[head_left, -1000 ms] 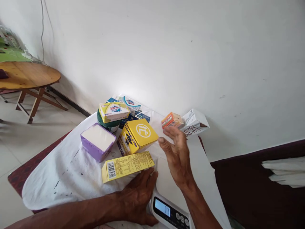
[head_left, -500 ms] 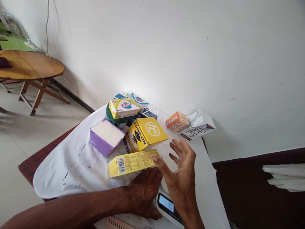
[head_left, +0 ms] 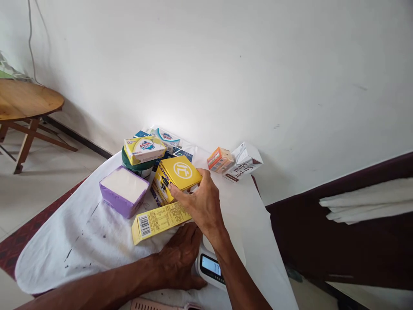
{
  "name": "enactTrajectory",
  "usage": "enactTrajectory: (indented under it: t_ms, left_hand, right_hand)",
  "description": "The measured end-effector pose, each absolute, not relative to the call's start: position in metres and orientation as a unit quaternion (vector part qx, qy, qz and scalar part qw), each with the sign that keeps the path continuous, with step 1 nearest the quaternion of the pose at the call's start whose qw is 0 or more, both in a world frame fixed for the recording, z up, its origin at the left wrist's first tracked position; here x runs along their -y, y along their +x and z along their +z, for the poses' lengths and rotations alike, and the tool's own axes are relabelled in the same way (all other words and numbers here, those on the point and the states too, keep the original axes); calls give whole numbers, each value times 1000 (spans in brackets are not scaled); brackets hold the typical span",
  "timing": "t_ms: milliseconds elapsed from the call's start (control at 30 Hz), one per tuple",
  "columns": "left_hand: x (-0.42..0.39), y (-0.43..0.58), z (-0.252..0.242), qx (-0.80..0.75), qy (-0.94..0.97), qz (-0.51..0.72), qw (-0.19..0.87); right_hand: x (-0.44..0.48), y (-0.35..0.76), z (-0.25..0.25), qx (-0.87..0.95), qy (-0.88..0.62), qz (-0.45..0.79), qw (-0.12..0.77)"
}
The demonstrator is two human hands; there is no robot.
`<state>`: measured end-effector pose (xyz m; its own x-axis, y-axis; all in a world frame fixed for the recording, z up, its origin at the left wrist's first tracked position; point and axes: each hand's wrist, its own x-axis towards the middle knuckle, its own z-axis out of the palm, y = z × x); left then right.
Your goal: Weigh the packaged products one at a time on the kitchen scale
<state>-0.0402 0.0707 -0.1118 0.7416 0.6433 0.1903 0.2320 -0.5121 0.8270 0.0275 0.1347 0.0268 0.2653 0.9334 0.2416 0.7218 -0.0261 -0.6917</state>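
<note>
My right hand (head_left: 204, 200) reaches over the yellow cube-shaped box (head_left: 180, 172), thumb on its front face and fingers at its right edge. My left hand (head_left: 183, 258) rests on the cloth, beside a white digital scale (head_left: 211, 265) with a lit display; its fingertips are partly hidden under my right hand and wrist. Just above my left hand lies a long pale-yellow box (head_left: 159, 221) with a barcode. A purple-wrapped pack (head_left: 124, 191) sits left of the cube-shaped box, and a yellow-and-white soap box (head_left: 145, 150) rests on a green container (head_left: 137, 168).
An orange box (head_left: 220, 159) and a white carton (head_left: 243, 161) stand near the wall. More small boxes lie behind the green container. A pink strap (head_left: 155, 304) is at the bottom edge. A round wooden table (head_left: 29, 99) stands far left.
My right hand has moved left from open air onto the yellow cube-shaped box and closed around it. The view has shifted right, and the scale display shows more clearly.
</note>
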Motion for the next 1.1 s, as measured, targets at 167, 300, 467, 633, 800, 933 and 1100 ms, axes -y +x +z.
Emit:
enactTrajectory:
  t_ms: [167, 300, 467, 633, 800, 933, 1100]
  left_hand:
    - [-71, -41, -101, -287, 846, 181, 410]
    - [-70, -42, -105, -287, 860, 158, 391]
    - [-65, -45, -120, -287, 868, 173, 366]
    - [-66, -45, -118, -265, 872, 214, 352]
    - [-69, -45, -111, -265, 867, 219, 360]
    - [-69, -46, -111, -261, 870, 228, 352]
    - [-68, -46, -110, -265, 873, 215, 349]
  right_hand:
    - [-137, 40, 34, 566, -662, 145, 469]
    - [-123, 57, 63, 569, -599, 160, 540]
    - [-86, 96, 99, 554, -596, 104, 572]
    - [-44, 142, 105, 506, -638, 8, 580]
    - [-20, 167, 73, 487, -757, 32, 435]
    - [-12, 167, 53, 486, -776, 62, 397]
    - [-8, 173, 48, 478, -768, 114, 410]
